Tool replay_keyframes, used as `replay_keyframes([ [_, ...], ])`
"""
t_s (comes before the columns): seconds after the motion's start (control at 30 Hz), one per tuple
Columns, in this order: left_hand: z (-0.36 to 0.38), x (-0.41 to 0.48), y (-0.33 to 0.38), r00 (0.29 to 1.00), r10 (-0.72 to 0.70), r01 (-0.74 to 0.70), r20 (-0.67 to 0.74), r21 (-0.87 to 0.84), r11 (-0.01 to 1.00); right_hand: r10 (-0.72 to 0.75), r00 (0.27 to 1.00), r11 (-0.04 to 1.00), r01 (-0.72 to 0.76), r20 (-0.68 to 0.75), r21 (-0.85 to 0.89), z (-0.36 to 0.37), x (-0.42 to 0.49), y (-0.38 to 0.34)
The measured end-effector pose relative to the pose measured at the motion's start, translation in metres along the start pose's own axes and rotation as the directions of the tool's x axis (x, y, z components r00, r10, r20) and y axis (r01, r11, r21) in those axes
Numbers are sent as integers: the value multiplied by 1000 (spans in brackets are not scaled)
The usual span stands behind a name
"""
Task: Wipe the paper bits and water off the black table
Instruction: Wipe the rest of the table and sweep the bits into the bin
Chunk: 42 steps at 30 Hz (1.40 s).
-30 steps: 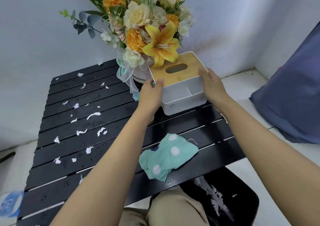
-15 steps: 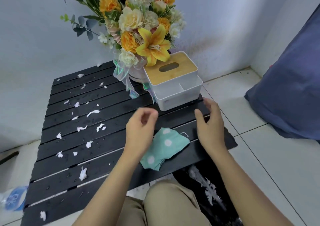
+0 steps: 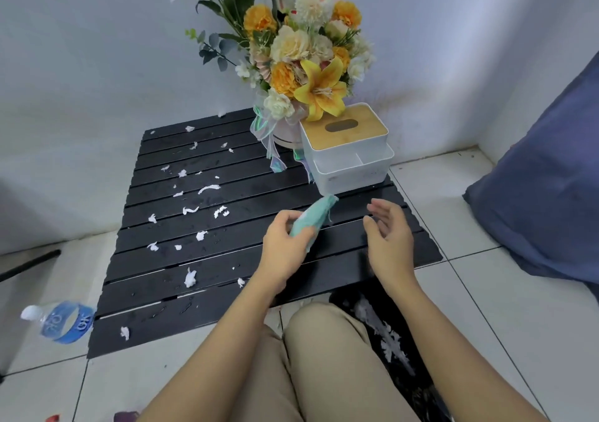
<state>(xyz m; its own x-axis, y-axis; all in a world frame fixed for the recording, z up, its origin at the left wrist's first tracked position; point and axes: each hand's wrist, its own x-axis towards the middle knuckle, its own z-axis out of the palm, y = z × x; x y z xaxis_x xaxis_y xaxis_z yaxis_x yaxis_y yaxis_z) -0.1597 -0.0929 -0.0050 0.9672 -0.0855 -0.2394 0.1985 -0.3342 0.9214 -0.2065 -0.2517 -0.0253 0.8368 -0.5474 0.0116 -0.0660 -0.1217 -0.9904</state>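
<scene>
A low black slatted table [image 3: 246,194] stands against the wall. Several white paper bits [image 3: 209,189] and small water drops lie scattered over its left half. My left hand [image 3: 283,248] grips a bunched teal cloth with white dots [image 3: 312,219], lifted just above the table's right half. My right hand [image 3: 389,230] hovers beside it, fingers relaxed and holding nothing.
A flower bouquet [image 3: 301,62] in a pot and a white tissue box with a wooden lid [image 3: 348,147] stand at the table's back right corner. A plastic water bottle [image 3: 60,321] lies on the tiled floor at left. A blue cushion [image 3: 551,188] sits at right.
Both hands let go of the tissue box and drew back. My left hand picked the teal cloth up off the table; it now hangs bunched in my grip.
</scene>
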Motion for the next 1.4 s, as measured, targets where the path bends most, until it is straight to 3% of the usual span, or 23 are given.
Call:
replay_keyframes([
  [0.03, -6, -3, 5, 991, -123, 131, 45, -258, 957, 7, 1000, 999, -7, 6, 48, 4, -1, -6],
  [0.1, -21, -13, 15, 943, -227, 332, 242, -642, 692, 59, 994, 991, -69, 89, 113, 16, -2, -21],
  [0.17, -36, -22, 21, 911, -185, 411, 369, -776, 478, 151, 954, 965, -199, 259, 169, 32, -1, -38],
  [0.23, -51, -28, 24, 907, -98, 413, 409, -821, 393, 205, 867, 905, -344, 454, 250, 52, 0, -54],
  [0.3, -56, -33, 27, 910, -40, 390, 413, -816, 428, 188, 806, 868, -404, 561, 290, 66, 0, -66],
  [0.37, -63, -31, 24, 930, -41, 331, 366, -783, 527, 168, 807, 867, -394, 567, 304, 83, 2, -73],
  [0.5, -86, -19, 11, 983, -91, 180, 158, -762, 622, 115, 776, 877, -372, 621, 303, 107, 4, -83],
  [0.63, -105, -12, 2, 990, -141, 117, 23, -700, 705, 112, 717, 909, -353, 688, 220, 119, 3, -89],
  [0.7, -109, -7, -5, 969, -93, -21, -230, -453, 891, 142, 748, 921, -340, 649, 190, 129, 1, -92],
  [0.73, -110, -6, -8, 927, 37, -128, -374, -222, 967, 154, 767, 922, -338, 623, 188, 136, -1, -95],
  [0.8, -113, -7, -12, 838, 324, -323, -439, 79, 943, 164, 791, 928, -327, 590, 180, 150, -4, -99],
  [0.87, -114, -5, -10, 869, 372, -393, -325, -1, 919, 158, 755, 914, -356, 636, 195, 166, -3, -108],
  [0.97, -128, 15, -11, 924, 217, -317, -313, -316, 894, 191, 575, 862, -486, 796, 144, 187, 14, -130],
  [1.03, -143, 38, -17, 939, -55, -175, -339, -611, 772, 215, 564, 921, -388, 797, 25, 202, 38, -137],
  [1.1, -161, 60, -23, 926, -246, -73, -285, -777, 625, 213, 683, 970, -231, 698, -69, 221, 72, -130],
  [1.17, -180, 85, -25, 932, -255, -59, -258, -801, 595, 153, 840, 984, -79, 520, -162, 242, 108, -106],
  [1.23, -201, 119, -22, 925, -211, -90, -317, -720, 688, 10, 910, 930, 144, 415, -339, 264, 147, -71],
  [1.3, -223, 154, -13, 895, -151, -143, -420, -590, 794, -97, 899, 819, 315, 426, -479, 277, 177, -44],
  [1.4, -263, 219, 4, 813, 57, -254, -579, -265, 930, -135, 856, 699, 440, 500, -564, 298, 210, -15],
])
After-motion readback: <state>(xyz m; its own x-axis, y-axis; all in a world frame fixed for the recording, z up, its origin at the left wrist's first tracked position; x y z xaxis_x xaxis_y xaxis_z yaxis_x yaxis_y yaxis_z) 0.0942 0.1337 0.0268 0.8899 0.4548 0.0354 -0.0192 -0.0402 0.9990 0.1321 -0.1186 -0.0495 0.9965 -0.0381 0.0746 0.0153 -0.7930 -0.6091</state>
